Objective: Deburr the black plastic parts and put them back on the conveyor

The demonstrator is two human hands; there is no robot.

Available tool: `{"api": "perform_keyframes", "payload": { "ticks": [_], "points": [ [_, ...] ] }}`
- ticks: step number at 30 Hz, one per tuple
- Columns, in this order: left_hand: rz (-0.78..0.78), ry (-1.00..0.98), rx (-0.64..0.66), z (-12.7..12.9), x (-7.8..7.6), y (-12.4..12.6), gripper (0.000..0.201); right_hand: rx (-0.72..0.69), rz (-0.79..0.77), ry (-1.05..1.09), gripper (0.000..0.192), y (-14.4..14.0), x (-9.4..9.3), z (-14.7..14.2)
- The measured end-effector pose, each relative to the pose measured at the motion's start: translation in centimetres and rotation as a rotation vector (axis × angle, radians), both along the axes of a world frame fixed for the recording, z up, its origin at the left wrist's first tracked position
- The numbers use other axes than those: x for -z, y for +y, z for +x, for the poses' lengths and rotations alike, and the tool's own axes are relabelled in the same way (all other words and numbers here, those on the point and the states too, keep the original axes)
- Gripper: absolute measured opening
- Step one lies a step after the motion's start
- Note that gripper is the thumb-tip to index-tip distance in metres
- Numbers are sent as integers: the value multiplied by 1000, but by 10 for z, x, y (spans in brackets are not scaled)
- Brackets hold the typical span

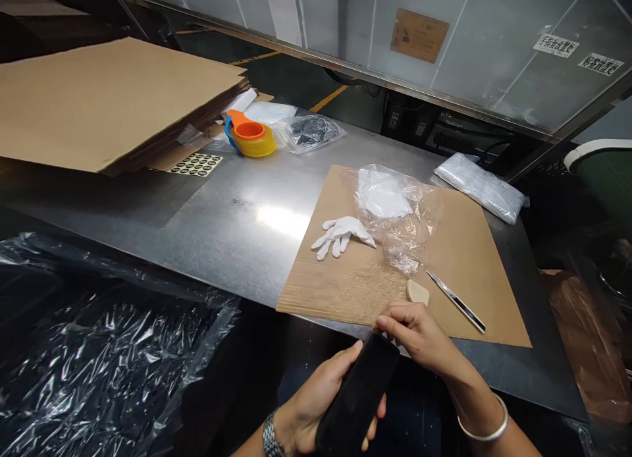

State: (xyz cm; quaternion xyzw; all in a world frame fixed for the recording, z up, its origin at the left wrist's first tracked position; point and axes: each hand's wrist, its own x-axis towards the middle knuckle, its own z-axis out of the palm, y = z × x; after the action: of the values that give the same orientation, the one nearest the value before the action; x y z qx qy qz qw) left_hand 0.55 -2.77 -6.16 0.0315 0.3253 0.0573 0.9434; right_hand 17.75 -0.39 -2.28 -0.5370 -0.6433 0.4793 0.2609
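The left hand (316, 404) was wrapped around a black phone (358, 401), fingers curled under it and the thumb lying along its upper edge, holding it at a slant just below the near edge of the cardboard sheet (459, 259) on the metal table (237, 213). The right hand (419, 332) had its fingers bent loosely inward and its fingertips on the top end of the phone, resting over the sheet's near edge; it gripped nothing else. On the sheet, just beyond the right hand, lay a small tan wedge-shaped piece (417, 292), and beside that, toward the sheet's right, a slim black and silver knife (457, 302) set at a slant. Further up the sheet a white glove (342, 235) lay flat at the left side, touching a crumpled clear plastic bag (397, 213) with something white inside. Off the sheet's far right corner sat a sealed clear packet (481, 187). Well to the left of the sheet, a stack of flat cardboard (108, 95) covered the table's far end, with an orange and yellow tape dispenser (249, 137), a bag of dark items (309, 131) and a sheet of round black stickers (196, 164) near it. Black plastic film (108, 351) filled the space below the table, left of the hands. Nothing stood between the hands and the things on the sheet.
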Motion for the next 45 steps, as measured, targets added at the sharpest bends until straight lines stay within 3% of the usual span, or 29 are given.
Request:
{"api": "perform_keyframes", "payload": {
  "ticks": [7, 10, 15, 18, 23, 26, 29, 35, 40, 45],
  "points": [
    [15, 81, -186, -2, -4, 5, 57, 305, -41, 59, 34, -8, 26, 15],
    [90, 158, -286, 1, -3, 5, 43, 357, -38, 47, 36, -17, 31, 14],
    [554, 311, -374, 8, -4, 4, 60, 309, -44, 67, 55, -36, 34, -11],
    [699, 324, -366, 6, -6, 1, 57, 391, -75, 136, 63, -38, 38, -25],
    [677, 99, -238, -9, -11, 0, 54, 528, -274, 470, 49, -30, 38, -26],
    [627, 111, -203, -13, -13, 1, 50, 558, -304, 542, 45, -29, 36, -24],
    [588, 117, -214, -11, -11, 2, 52, 551, -251, 480, 50, -33, 33, -24],
    [437, -65, -339, -6, -7, -5, 48, 597, -54, 253, 62, -44, 32, -34],
    [428, -86, -435, -3, -10, -9, 45, 672, 87, 200, 52, -57, 34, -46],
    [457, -48, -474, 0, -11, -13, 46, 671, 96, 269, 39, -64, 39, -51]
  ]
}}
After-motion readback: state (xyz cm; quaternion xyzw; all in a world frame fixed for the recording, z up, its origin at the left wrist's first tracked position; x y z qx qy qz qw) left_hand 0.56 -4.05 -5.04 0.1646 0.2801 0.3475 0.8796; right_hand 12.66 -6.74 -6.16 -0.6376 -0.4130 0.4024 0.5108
